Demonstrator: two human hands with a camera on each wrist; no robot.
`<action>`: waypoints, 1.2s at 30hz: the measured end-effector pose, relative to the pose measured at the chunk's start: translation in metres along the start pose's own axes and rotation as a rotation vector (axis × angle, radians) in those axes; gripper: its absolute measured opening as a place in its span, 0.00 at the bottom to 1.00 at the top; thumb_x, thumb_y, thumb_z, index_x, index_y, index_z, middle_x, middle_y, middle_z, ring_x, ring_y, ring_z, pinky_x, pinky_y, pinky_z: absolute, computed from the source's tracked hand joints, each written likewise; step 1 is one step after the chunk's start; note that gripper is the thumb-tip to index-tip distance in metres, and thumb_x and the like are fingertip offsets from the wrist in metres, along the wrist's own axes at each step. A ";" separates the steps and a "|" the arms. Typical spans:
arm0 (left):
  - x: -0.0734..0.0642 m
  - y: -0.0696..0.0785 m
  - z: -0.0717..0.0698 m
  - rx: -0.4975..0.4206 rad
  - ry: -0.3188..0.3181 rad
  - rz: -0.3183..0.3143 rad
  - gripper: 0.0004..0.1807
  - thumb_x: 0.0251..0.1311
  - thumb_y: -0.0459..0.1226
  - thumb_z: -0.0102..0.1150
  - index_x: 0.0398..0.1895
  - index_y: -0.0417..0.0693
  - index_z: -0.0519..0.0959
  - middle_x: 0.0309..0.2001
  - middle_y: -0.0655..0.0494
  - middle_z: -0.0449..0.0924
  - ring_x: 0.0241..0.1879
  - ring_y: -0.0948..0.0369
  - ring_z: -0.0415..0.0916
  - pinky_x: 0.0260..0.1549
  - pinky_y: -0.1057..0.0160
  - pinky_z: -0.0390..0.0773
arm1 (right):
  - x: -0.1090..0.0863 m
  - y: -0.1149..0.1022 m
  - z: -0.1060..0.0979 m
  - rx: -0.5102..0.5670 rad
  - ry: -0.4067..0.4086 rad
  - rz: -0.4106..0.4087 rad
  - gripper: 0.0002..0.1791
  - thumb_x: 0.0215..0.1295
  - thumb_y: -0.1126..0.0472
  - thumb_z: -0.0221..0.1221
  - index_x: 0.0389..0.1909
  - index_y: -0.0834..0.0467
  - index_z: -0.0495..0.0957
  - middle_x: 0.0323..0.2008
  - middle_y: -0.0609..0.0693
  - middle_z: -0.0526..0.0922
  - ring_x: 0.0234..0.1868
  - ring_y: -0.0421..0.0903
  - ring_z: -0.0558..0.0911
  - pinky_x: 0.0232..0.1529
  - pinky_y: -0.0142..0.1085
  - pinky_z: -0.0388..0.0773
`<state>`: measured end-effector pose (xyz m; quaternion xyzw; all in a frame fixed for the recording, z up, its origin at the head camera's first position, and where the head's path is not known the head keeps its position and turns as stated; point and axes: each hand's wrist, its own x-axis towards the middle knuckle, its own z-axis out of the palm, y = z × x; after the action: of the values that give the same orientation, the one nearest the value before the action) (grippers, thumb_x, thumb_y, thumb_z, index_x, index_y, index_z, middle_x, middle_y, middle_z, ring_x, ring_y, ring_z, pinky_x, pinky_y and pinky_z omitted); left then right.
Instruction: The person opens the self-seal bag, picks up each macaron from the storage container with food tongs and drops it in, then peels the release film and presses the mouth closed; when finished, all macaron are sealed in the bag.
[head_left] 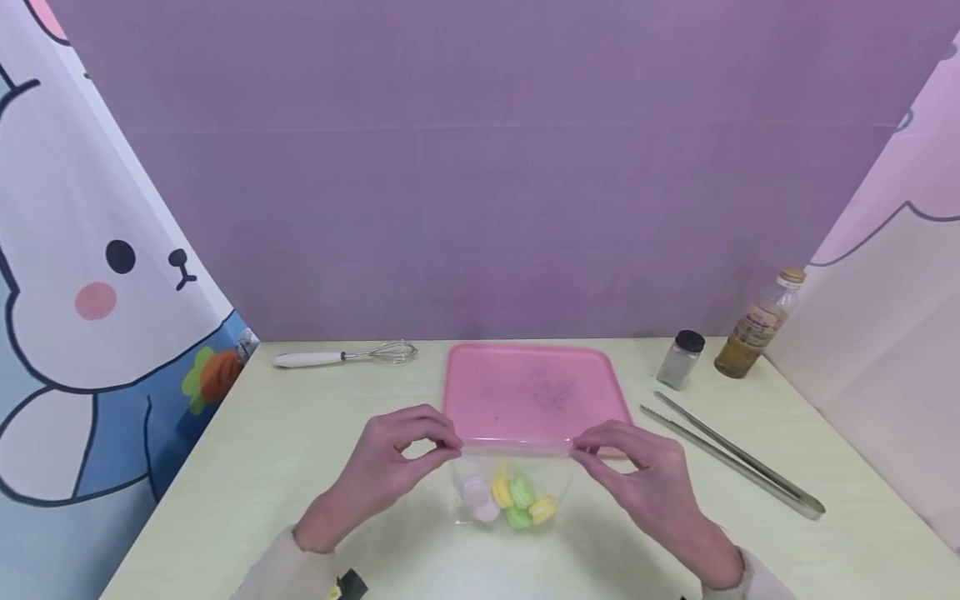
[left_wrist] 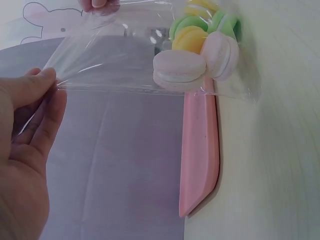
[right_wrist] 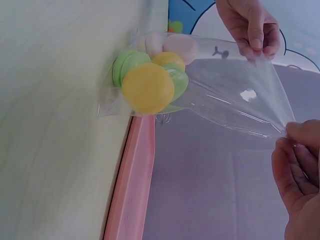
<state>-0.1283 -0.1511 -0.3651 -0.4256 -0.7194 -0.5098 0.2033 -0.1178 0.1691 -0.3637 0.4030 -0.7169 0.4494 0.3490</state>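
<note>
A clear plastic bag [head_left: 517,457] hangs between my two hands, its top edge stretched level. My left hand [head_left: 401,458] pinches the left top corner between thumb and fingers. The opposite corner is pinched by my right hand [head_left: 641,475]. At the bottom of the bag lie several macarons: pinkish-white macarons [left_wrist: 179,69] on the left, with yellow [right_wrist: 148,88] and green macarons [head_left: 521,492] beside them. Behind the bag a pink tray [head_left: 525,392] lies on the table, its near edge partly hidden by the bag and hands.
A whisk [head_left: 345,357] with a white handle lies at the back left. To the right are metal tongs [head_left: 738,458], a small black-lidded jar [head_left: 681,360] and a corked bottle [head_left: 759,325] of brown liquid. A purple cloth [head_left: 480,208] hangs behind the table [head_left: 225,500].
</note>
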 end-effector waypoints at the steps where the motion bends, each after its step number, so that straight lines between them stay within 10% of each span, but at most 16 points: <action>1: 0.000 0.000 0.000 0.006 0.003 0.005 0.14 0.51 0.21 0.72 0.35 0.48 0.87 0.36 0.59 0.85 0.34 0.64 0.83 0.35 0.66 0.86 | -0.001 0.000 0.000 -0.012 0.000 0.011 0.11 0.49 0.74 0.74 0.33 0.60 0.87 0.30 0.52 0.88 0.30 0.42 0.86 0.38 0.26 0.84; 8: 0.002 0.001 0.002 0.076 0.036 0.066 0.15 0.49 0.19 0.72 0.34 0.47 0.87 0.35 0.59 0.85 0.36 0.62 0.83 0.40 0.68 0.84 | -0.006 0.000 -0.002 -0.011 -0.026 0.110 0.26 0.39 0.82 0.74 0.42 0.63 0.85 0.30 0.50 0.88 0.31 0.41 0.86 0.41 0.29 0.85; 15: 0.004 0.004 0.006 0.105 0.036 0.123 0.16 0.47 0.19 0.73 0.34 0.47 0.87 0.35 0.58 0.85 0.36 0.61 0.83 0.43 0.69 0.83 | 0.004 -0.014 -0.008 -0.061 -0.247 0.274 0.27 0.53 0.71 0.73 0.55 0.52 0.81 0.32 0.38 0.81 0.34 0.36 0.81 0.42 0.30 0.83; 21: 0.005 0.005 0.005 0.115 0.025 0.136 0.16 0.46 0.19 0.74 0.34 0.47 0.87 0.35 0.58 0.85 0.36 0.62 0.83 0.43 0.70 0.83 | 0.033 -0.027 0.009 -0.255 -0.448 0.184 0.19 0.56 0.52 0.74 0.47 0.49 0.84 0.31 0.35 0.74 0.33 0.33 0.73 0.35 0.30 0.77; 28: 0.005 0.005 0.006 0.082 0.011 0.141 0.16 0.47 0.19 0.73 0.35 0.46 0.87 0.35 0.58 0.86 0.36 0.62 0.83 0.41 0.69 0.84 | 0.052 -0.030 0.030 -0.403 -0.550 0.005 0.07 0.57 0.55 0.74 0.28 0.50 0.85 0.28 0.38 0.81 0.30 0.34 0.76 0.32 0.26 0.78; 36: 0.004 0.005 0.001 0.080 0.010 0.114 0.16 0.47 0.19 0.73 0.35 0.47 0.87 0.35 0.58 0.86 0.36 0.62 0.83 0.42 0.69 0.83 | 0.050 -0.024 0.013 -0.370 -0.646 0.107 0.04 0.60 0.62 0.71 0.29 0.51 0.85 0.28 0.37 0.83 0.31 0.34 0.80 0.34 0.26 0.81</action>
<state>-0.1262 -0.1479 -0.3593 -0.4549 -0.7126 -0.4706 0.2525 -0.1193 0.1377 -0.3166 0.4163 -0.8790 0.1796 0.1477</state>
